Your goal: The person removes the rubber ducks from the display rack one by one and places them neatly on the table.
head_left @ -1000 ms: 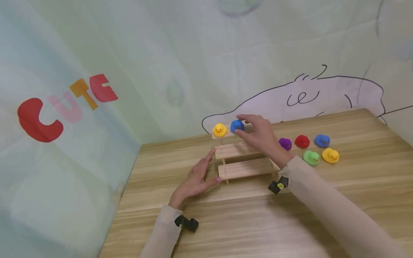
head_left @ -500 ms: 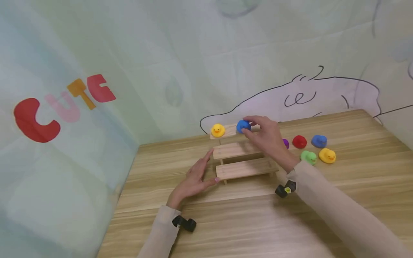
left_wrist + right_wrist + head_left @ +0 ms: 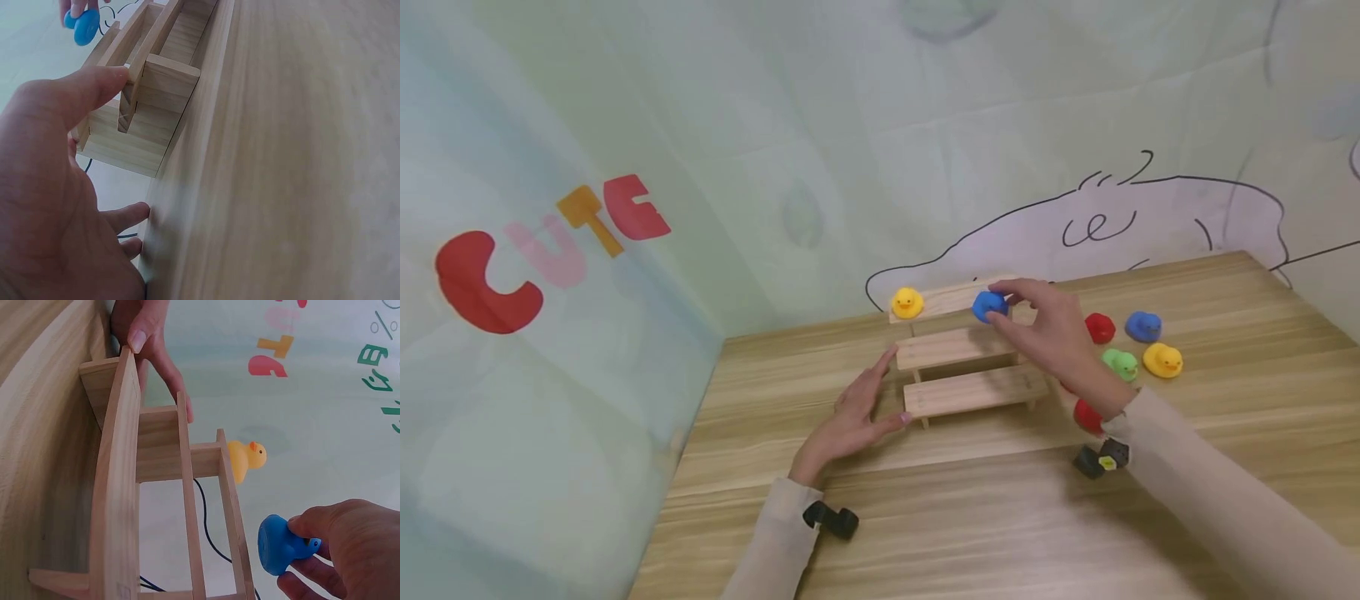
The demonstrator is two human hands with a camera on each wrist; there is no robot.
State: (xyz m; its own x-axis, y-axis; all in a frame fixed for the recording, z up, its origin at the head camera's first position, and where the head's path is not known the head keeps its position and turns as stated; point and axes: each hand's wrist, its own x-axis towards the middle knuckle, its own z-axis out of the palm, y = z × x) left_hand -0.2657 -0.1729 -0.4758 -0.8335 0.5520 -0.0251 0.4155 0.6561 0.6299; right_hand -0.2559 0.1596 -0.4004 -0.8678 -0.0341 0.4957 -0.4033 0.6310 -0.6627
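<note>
My right hand [image 3: 1056,333] pinches a blue rubber duck [image 3: 987,307] between thumb and fingers near the right part of the top step. In the right wrist view, a gap shows between this duck [image 3: 281,545] and the top board. The three-step wooden stand [image 3: 973,393] is on the table. A yellow rubber duck [image 3: 907,303] sits at the left end of its top step. My left hand [image 3: 850,421] touches the stand's left end, its fingers spread. The thumb meets the lowest board's corner, as the left wrist view also shows, and a fingertip lies by the middle board.
Right of the stand are a red duck [image 3: 1100,328], another blue duck [image 3: 1144,327], a green duck [image 3: 1121,365] and another yellow duck [image 3: 1163,360]. One more red duck [image 3: 1087,417] is partly hidden by my right wrist. A printed cloth [image 3: 820,150] hangs behind the table.
My right hand has carried the blue duck rightward along the top step, away from the yellow duck. My left hand has stayed at the stand's left end.
</note>
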